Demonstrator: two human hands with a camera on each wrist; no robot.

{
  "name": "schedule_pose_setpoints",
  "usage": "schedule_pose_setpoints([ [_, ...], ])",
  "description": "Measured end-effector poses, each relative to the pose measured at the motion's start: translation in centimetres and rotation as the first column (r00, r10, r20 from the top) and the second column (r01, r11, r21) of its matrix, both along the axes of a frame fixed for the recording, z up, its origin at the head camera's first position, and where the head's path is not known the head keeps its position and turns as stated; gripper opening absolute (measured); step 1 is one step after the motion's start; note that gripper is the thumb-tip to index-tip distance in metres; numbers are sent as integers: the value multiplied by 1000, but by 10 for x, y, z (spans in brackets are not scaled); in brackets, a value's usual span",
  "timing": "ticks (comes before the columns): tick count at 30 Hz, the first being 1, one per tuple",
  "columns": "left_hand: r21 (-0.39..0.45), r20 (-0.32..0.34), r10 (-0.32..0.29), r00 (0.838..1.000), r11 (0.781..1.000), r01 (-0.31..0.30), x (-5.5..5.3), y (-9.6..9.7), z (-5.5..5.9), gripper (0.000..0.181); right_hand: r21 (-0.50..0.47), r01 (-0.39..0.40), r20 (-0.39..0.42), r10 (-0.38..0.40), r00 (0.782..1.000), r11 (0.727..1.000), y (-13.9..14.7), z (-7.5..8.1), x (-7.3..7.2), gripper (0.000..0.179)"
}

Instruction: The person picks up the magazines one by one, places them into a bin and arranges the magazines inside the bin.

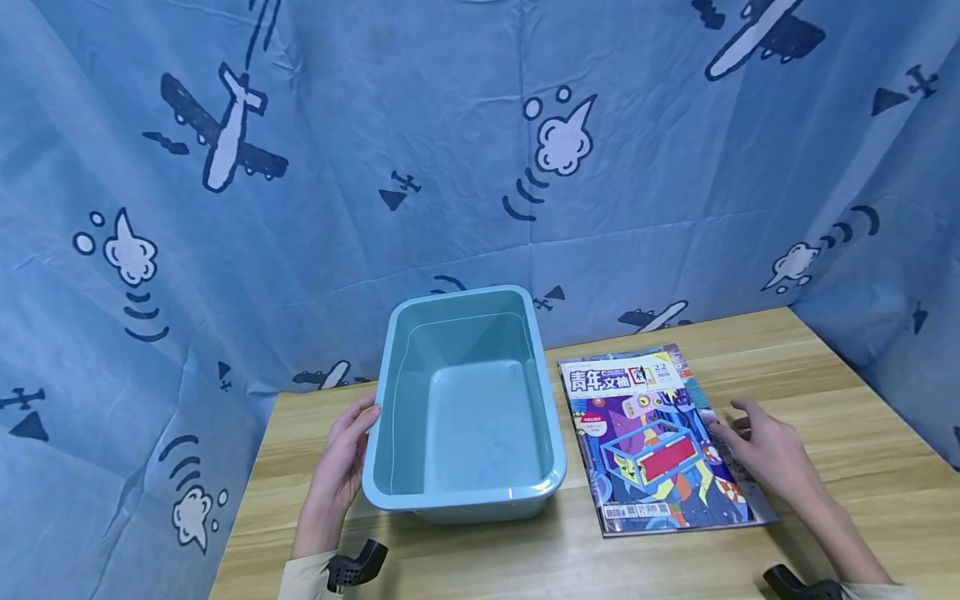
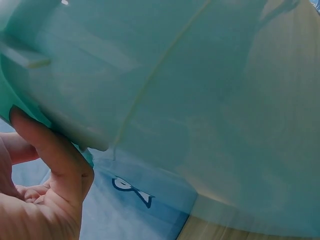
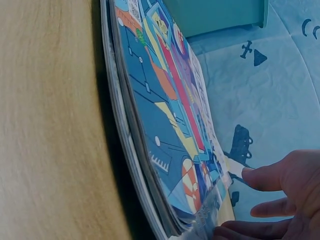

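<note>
Left hand (image 1: 341,462) rests against the left outer wall of the teal plastic tub (image 1: 392,375), fingers fairly straight along the rim; from the left wrist view the thumb (image 2: 52,150) sits under the rim lip (image 2: 75,132). Grip is not closed round anything, only pressing on the wall.

Right hand (image 1: 768,454) lies at the right edge of the magazine stack (image 1: 660,442), fingers spread and relaxed, fingertips (image 3: 260,177) touching or just over the top cover near its edge; contact cannot be told exactly. Grip apart, nothing pinched.

Tub stands upright on the wooden table (image 1: 825,400), left of centre, nothing visible inside. Magazines lie flat just beside it to the right, apart from it, several issues stacked, edges slightly fanned (image 3: 135,165).

Handling judgement: tub looks light, stiff, thin-walled and smooth, likely to slide under a side push; best held by the rolled rim. Magazines look floppy and glossy, covers likely to slip over one another; take hold by getting fingers under the whole stack at the long edge, thumb on top.

Blue aeroplane-print cloth (image 1: 225,150) hangs behind.
</note>
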State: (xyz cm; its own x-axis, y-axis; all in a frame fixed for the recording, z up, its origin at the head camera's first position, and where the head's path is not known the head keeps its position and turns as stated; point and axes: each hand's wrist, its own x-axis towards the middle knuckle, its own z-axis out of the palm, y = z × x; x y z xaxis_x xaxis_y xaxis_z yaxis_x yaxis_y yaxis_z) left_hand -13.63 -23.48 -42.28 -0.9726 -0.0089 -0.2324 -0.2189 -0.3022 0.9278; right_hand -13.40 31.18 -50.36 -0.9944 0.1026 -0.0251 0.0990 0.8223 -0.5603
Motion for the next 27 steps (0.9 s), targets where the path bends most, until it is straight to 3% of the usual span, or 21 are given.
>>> schedule_pose_setpoints([
  [9,3,34,28,999,1000,-28,-1,1,1,27,-14,18,7,-18,1000,1000,0,-4,0,65],
  [21,20,4,14,1000,1000,-15,0,1,0,23,-39,6,-17,-7,1000,999,1,-8,0,62],
  [27,18,6,13,1000,1000,-14,0,2,0,26,-37,-10,3,10,1000,999,-1,-10,-2,71],
])
